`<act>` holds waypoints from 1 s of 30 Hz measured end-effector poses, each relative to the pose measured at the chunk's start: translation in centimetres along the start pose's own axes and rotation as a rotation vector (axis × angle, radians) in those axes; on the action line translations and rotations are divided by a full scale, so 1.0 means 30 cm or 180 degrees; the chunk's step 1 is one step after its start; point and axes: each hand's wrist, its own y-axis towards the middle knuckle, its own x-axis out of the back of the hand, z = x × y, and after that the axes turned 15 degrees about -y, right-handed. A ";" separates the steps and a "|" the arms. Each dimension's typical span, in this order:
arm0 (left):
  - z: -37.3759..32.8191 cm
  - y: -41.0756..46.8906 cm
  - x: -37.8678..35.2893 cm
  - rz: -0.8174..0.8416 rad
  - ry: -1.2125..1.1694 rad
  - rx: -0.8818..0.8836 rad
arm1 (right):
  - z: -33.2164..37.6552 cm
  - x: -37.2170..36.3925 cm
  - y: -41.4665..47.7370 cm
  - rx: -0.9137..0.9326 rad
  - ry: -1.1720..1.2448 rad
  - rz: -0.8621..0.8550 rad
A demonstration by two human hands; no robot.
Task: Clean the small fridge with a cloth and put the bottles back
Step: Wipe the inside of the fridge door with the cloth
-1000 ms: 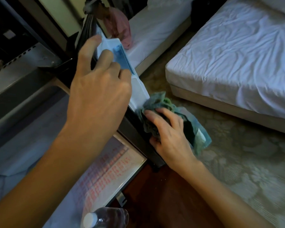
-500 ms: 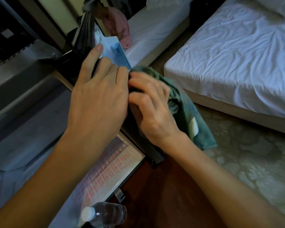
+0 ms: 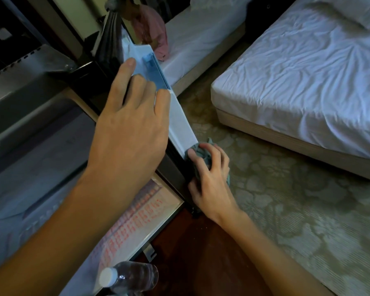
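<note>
The cloth [image 3: 201, 153], a grey-green bunch, is pressed against the near end of the open fridge door [image 3: 181, 127], where the door's white inner face meets its dark outer edge. The right hand [image 3: 212, 182] has it in a closed grip, with fingers curled over the wad and the thumb low against the dark edge, so only a little fabric shows above and beside the knuckles. Further along the same door the left hand [image 3: 128, 124] lies on top, fingers fairly flat and spread, holding nothing. Its fingertips touch the white plastic just beside a blue shelf rail [image 3: 154, 71]; the thumb is out of sight, so how far that grip wraps the door cannot be told.

One bottle [image 3: 128, 276] — clear, with a white cap — stands at the bottom edge of the view, outside the fridge and well apart from both hands. Beside it is a pale panel with red print [image 3: 132, 221], which runs under the left forearm.

Beyond the door, a dark bag [image 3: 110, 39] and a pink bag [image 3: 152, 33] hang near its far end. A patterned carpet [image 3: 286, 210] lies under the right hand, and a bed [image 3: 297, 82] with rumpled white sheets stands to the right.
</note>
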 end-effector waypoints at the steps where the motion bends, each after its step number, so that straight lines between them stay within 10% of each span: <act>1: -0.001 0.001 -0.004 0.0009 0.0014 -0.0004 | -0.016 -0.004 -0.010 0.0008 0.0106 0.0008; 14: 0.022 -0.020 0.015 0.0151 -0.0197 0.0091 | 0.137 0.226 0.223 0.0385 0.0763 -0.1721; 30: 0.013 -0.011 0.002 0.0170 -0.0163 0.0211 | -0.016 0.031 0.054 -0.0032 -0.0206 -0.0441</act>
